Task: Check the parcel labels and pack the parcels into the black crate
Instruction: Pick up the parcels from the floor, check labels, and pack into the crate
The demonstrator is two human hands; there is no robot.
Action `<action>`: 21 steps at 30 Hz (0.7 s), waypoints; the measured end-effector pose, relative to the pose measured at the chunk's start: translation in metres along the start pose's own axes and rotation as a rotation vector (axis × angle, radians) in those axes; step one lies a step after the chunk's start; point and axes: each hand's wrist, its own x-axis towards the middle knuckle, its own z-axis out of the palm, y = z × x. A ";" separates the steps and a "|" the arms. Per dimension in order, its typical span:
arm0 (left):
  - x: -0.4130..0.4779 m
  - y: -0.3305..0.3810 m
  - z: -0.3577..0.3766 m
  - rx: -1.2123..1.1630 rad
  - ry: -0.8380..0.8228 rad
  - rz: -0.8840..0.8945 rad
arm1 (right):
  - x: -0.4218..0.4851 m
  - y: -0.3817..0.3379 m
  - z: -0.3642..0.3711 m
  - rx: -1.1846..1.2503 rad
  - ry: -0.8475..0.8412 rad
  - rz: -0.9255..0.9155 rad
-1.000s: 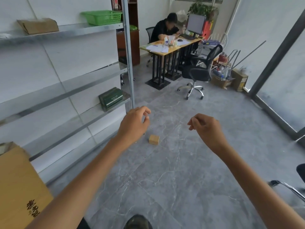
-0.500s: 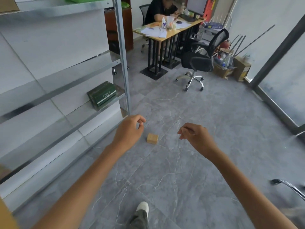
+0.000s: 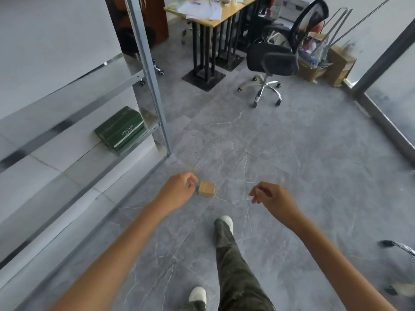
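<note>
Bare fingers (image 3: 192, 178) of the left hand (image 3: 177, 191) are loosely curled and hold nothing; their tips are just beside the left edge of the parcel (image 3: 206, 189), and I cannot tell if they touch it. The fingers (image 3: 254, 194) of the right hand (image 3: 275, 202) are also half curled, a little apart from each other, and empty. This hand hangs to the right of the parcel, clearly apart from it.

The parcel is a small tan cardboard box. It lies flat on the grey marbled floor (image 3: 292, 153), between the two hands, nearer to the left one. No label can be read on it from here.

Both forearms are bare and reach forward from the bottom corners of the view. Below the parcel a leg (image 3: 233, 265) in dark olive trousers steps forward, with a white shoe (image 3: 225, 222) near the box, and a second white shoe (image 3: 197, 296) is lower.

On the left stands a metal shelf (image 3: 148, 63); a green box (image 3: 120, 129) lies on its low board. Farther back there are a desk (image 3: 213, 16) with papers, a black office chair (image 3: 274, 59) and cardboard boxes (image 3: 339, 63) by the wall.
</note>
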 end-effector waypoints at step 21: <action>0.388 -0.187 0.189 -0.124 -0.370 -0.558 | 0.414 0.223 0.169 0.164 -0.339 0.707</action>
